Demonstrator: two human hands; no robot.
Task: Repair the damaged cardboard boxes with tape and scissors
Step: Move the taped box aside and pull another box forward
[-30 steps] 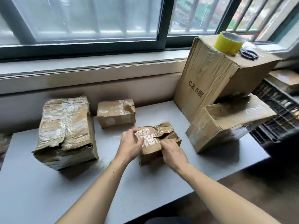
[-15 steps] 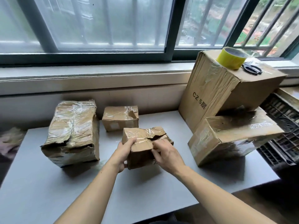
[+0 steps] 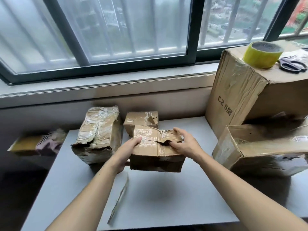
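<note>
A small crumpled cardboard box (image 3: 155, 154) with torn, taped top flaps hangs above the grey table (image 3: 166, 205), held between both hands. My left hand (image 3: 128, 150) grips its left side, thumb on top. My right hand (image 3: 185, 142) holds the torn flap at its right end. A yellow tape roll (image 3: 261, 55) and black-handled scissors (image 3: 293, 64) lie on top of the tall box marked "CZ 5" (image 3: 238, 97) at the right.
A crushed taped box (image 3: 98, 135) and a smaller taped box (image 3: 141, 119) stand behind on the table. An open box (image 3: 260, 147) lies on its side at the right. A loose strip (image 3: 120, 199) hangs under the held box. A window sill runs behind.
Both hands have lifted the small box off the table and turned it so its long side faces me. My view has tilted up and shifted left.
</note>
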